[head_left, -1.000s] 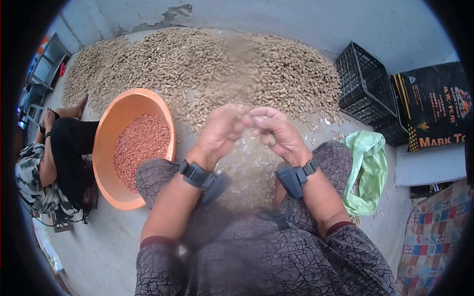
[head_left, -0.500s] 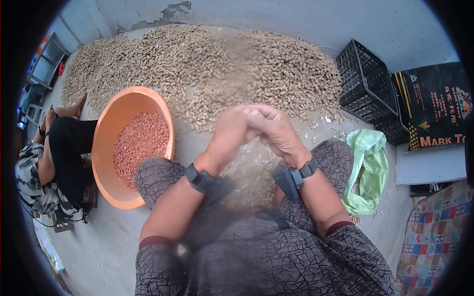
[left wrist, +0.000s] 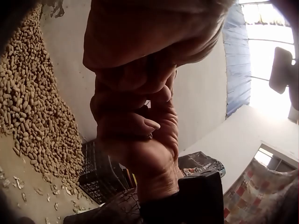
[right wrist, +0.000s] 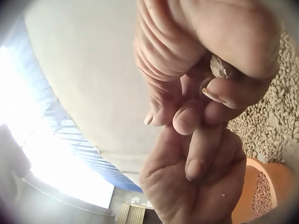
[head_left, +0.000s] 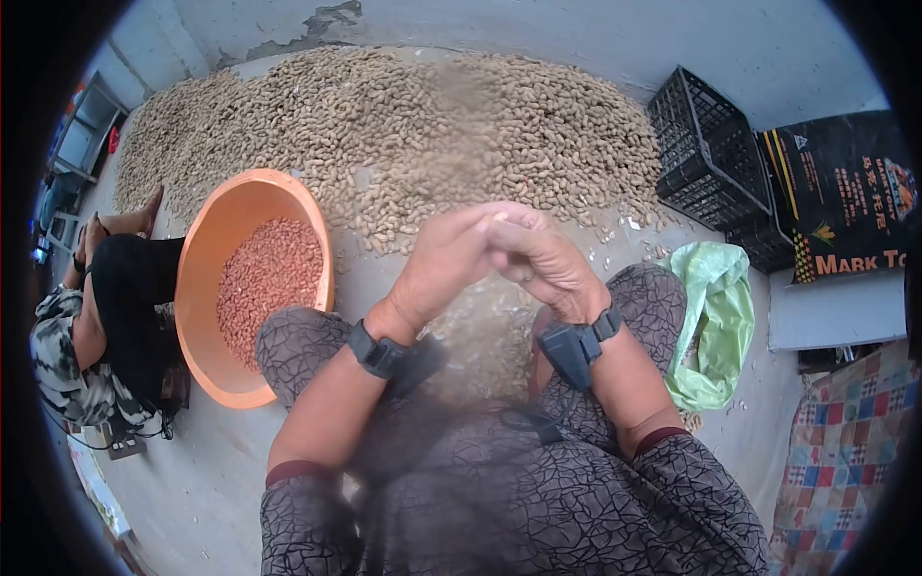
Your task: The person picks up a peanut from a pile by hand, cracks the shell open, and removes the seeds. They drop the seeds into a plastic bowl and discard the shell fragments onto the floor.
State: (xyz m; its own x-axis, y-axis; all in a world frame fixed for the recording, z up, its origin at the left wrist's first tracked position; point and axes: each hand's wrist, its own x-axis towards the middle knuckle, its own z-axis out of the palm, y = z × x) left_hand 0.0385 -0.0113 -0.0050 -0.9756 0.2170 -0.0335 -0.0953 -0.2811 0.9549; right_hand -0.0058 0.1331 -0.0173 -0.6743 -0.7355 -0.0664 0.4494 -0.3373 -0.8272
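Observation:
Both hands meet fingertip to fingertip in front of the person's body. The right hand (head_left: pixel 557 254) curls its fingers round a peanut in its shell (right wrist: pixel 222 67), seen tucked in that palm in the right wrist view. Between the touching thumbs and fingertips shows a small pale piece of peanut (head_left: pixel 499 217), pinched from both sides and mostly hidden. The left hand (head_left: pixel 447 254) has its fingers bent in against the right hand's; in the left wrist view it is dark and covers much of the grip. An orange basin (head_left: pixel 197 326) of red shelled peanuts (head_left: pixel 269 288) stands beside the left knee.
A wide heap of unshelled peanuts (head_left: pixel 384 125) lies along the wall. Loose shells (head_left: pixel 480 336) cover the floor between the legs. At right are a green bag (head_left: pixel 715 317), black crates (head_left: pixel 706 158) and a black printed sack (head_left: pixel 845 192). Another person (head_left: pixel 106 317) sits at left.
The hands, slightly apart with loose fingers a second ago, have closed together at the fingertips. Over the last half second they hardly move; the head view has shifted a little.

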